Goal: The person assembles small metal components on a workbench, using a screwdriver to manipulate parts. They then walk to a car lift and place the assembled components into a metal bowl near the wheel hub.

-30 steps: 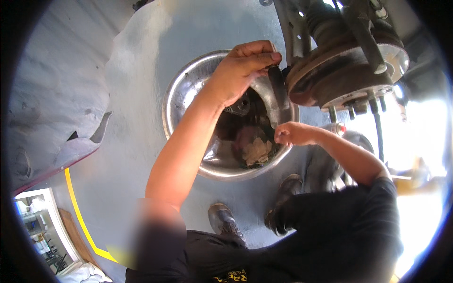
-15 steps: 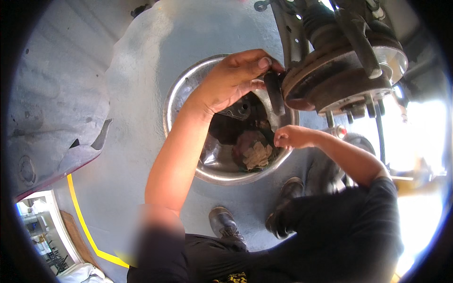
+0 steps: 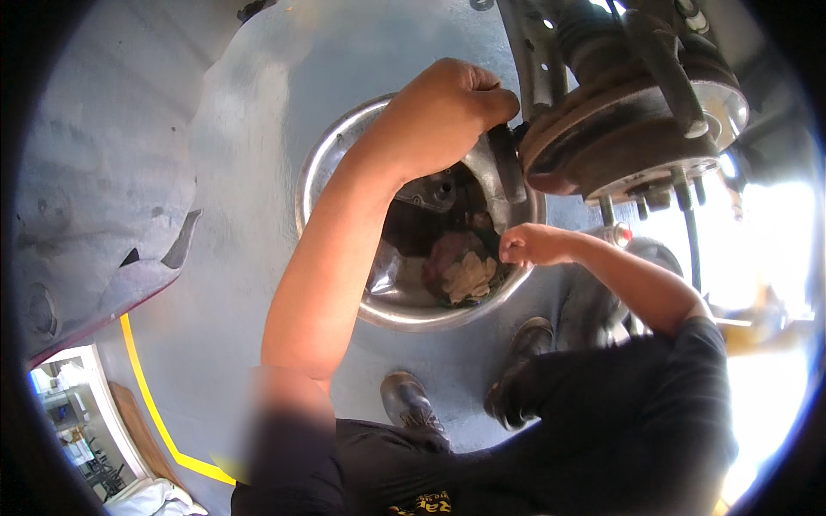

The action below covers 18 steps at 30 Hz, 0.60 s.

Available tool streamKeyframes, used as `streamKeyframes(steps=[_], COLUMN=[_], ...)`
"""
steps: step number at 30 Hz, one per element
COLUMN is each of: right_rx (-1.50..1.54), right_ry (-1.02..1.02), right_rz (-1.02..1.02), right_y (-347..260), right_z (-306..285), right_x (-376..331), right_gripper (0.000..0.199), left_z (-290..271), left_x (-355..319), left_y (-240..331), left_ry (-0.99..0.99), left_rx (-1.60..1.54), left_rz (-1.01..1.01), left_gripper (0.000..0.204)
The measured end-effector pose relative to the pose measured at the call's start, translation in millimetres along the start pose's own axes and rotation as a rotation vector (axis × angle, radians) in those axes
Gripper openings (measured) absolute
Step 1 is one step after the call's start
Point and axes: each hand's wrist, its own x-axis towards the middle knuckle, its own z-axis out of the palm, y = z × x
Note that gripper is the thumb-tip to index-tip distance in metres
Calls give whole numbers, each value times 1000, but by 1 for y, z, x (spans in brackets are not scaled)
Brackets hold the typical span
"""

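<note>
My left hand (image 3: 456, 116) is closed, knuckles up, beside the brake disc (image 3: 585, 146) with its hub and wheel studs. A dark cylindrical part (image 3: 506, 165) hangs just below its fingers, at the disc's left edge. What the fingers grip is hidden behind the hand. Lower down, my right hand (image 3: 535, 245) has its fingers curled together over the right rim of a round metal basin (image 3: 413, 322); anything inside them cannot be made out. In the basin lie a grey metal part (image 3: 433, 191) and a crumpled pale cloth or glove (image 3: 470, 277).
A strut (image 3: 585, 39) and a thick dark arm (image 3: 667, 73) stand above the disc. Grey body panels (image 3: 103, 146) rise at the left. My boots (image 3: 409, 397) are on the grey floor below the basin. A yellow line (image 3: 146, 378) crosses the floor.
My left hand has turned over, from thumb and fingertips showing to knuckles up, and moved slightly upward. My right hand stays nearly in place.
</note>
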Motion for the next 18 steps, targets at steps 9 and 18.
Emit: streamKeyframes(steps=[9, 18], right_rx=[18, 24], right_ry=[8, 20], right_rz=[17, 16], right_y=[-5, 6], right_z=[1, 0], right_x=[0, -1], right_gripper=[28, 23], left_z=[7, 9], left_x=[-4, 3], left_y=[-11, -25], left_ry=[8, -36], left_rx=[-120, -100], left_rz=[47, 149], left_gripper=[31, 28])
